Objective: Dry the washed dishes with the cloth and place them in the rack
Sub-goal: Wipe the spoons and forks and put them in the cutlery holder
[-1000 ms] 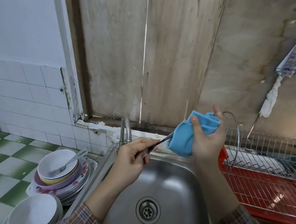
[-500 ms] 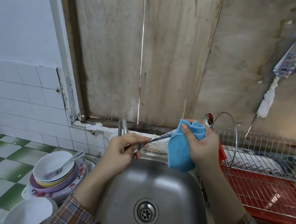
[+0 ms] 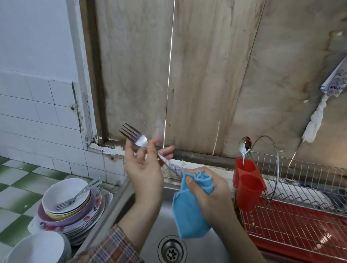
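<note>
Fork (image 3: 137, 139) is up over the back left corner of the sink (image 3: 200, 259), tilted, with its tines pointing up and away from the basin and its patterned handle slanting down toward the middle of the sink's back edge. My left hand (image 3: 144, 170) pinches it at the neck, just below the tines, between the thumb and the first fingers; the other fingers stick out loosely past the handle.

My right hand (image 3: 213, 193) is over the back of the basin, fingers curled tight around the bunched top of the blue cloth (image 3: 190, 214), whose loose end hangs down above the drain. The fork's handle reaches the cloth at my thumb; its tip seems to be tucked into the fold, though the cloth hides it.

Just right of the sink stands the wire rack (image 3: 311, 178) on its red tray. A red holder (image 3: 248, 185) hangs at the rack's end nearest the sink, with one spoon (image 3: 245, 145) standing in it, bowl up.

Left of the sink is a stack of dishes (image 3: 71, 216), and another fork (image 3: 79, 192) lies in the top bowl. A white bowl (image 3: 37, 249) sits in front of that stack.
</note>
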Demonstrator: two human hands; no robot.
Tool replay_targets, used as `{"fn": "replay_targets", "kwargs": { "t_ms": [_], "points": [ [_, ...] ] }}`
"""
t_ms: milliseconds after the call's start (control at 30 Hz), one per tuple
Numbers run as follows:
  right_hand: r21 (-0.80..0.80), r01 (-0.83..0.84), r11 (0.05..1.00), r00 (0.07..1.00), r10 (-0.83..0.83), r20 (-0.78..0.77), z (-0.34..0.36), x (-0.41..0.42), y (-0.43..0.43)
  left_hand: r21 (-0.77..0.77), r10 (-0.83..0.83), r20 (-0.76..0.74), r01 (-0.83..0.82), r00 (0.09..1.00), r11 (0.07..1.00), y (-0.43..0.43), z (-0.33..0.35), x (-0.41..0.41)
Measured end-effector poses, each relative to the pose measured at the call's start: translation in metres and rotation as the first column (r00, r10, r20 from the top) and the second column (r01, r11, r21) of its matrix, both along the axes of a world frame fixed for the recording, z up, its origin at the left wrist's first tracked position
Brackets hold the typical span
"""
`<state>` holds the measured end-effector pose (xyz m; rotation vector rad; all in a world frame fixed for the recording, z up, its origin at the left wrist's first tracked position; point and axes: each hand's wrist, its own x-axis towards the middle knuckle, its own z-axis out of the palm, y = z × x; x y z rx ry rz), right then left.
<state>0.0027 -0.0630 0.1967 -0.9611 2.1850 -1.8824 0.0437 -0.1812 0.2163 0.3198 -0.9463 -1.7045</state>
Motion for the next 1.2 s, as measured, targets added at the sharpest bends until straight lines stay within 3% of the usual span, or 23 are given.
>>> {"fn": "replay_targets", "kwargs": {
  "t_ms": [100, 167, 267, 367, 433, 567, 633, 800, 900, 1033, 1200],
  "points": [
    [0.147, -0.153, 0.977, 0.988, 0.154, 0.007, 0.001, -0.002, 0.005, -0.154, -0.070, 0.044, 0.076, 0.997, 0.985, 0.010, -0.002, 0.002],
    [0.120, -0.160, 0.980, 0.986, 0.153, 0.064, 0.007, -0.005, 0.011, -0.251, -0.143, 0.125, 0.171, 0.982, 0.953, 0.011, -0.002, 0.004],
    [-0.156, -0.066, 0.986, 0.980, 0.093, 0.174, 0.021, -0.013, 0.017, -0.284, -0.270, 0.221, 0.326, 0.937, 0.902, 0.008, -0.005, 0.001],
    [-0.512, 0.069, 0.856, 0.968, 0.067, 0.242, 0.035, -0.020, 0.016, -0.257, -0.343, 0.298, 0.421, 0.891, 0.870, 0.013, -0.006, 0.002],
    [-0.610, 0.099, 0.786, 0.976, 0.043, 0.213, 0.040, -0.020, 0.010, -0.293, -0.370, 0.355, 0.478, 0.858, 0.828, 0.021, -0.006, 0.004],
    [-0.461, -0.103, 0.881, 0.991, 0.128, 0.024, 0.035, -0.017, -0.006, -0.435, -0.382, 0.463, 0.580, 0.800, 0.689, 0.032, -0.002, 0.009],
    [-0.350, -0.136, 0.927, 0.991, 0.125, -0.054, 0.032, -0.023, -0.007, -0.433, -0.382, 0.466, 0.582, 0.798, 0.689, 0.030, -0.003, 0.011],
    [-0.287, 0.061, 0.956, 0.964, -0.131, -0.231, 0.032, -0.035, -0.002, -0.344, -0.414, 0.547, 0.646, 0.728, 0.682, 0.025, -0.016, 0.017],
    [-0.353, 0.102, 0.930, 0.960, -0.185, -0.211, 0.036, -0.039, 0.000, -0.357, -0.413, 0.566, 0.664, 0.713, 0.657, 0.027, -0.019, 0.023],
    [-0.215, -0.043, 0.976, 0.974, -0.006, -0.225, 0.025, -0.029, -0.004, -0.337, -0.414, 0.529, 0.631, 0.741, 0.698, 0.023, -0.016, 0.025],
    [-0.277, 0.056, 0.959, 0.972, -0.116, -0.204, 0.018, -0.024, -0.009, -0.362, -0.401, 0.598, 0.680, 0.694, 0.637, 0.021, -0.015, 0.030]
  ]
}}
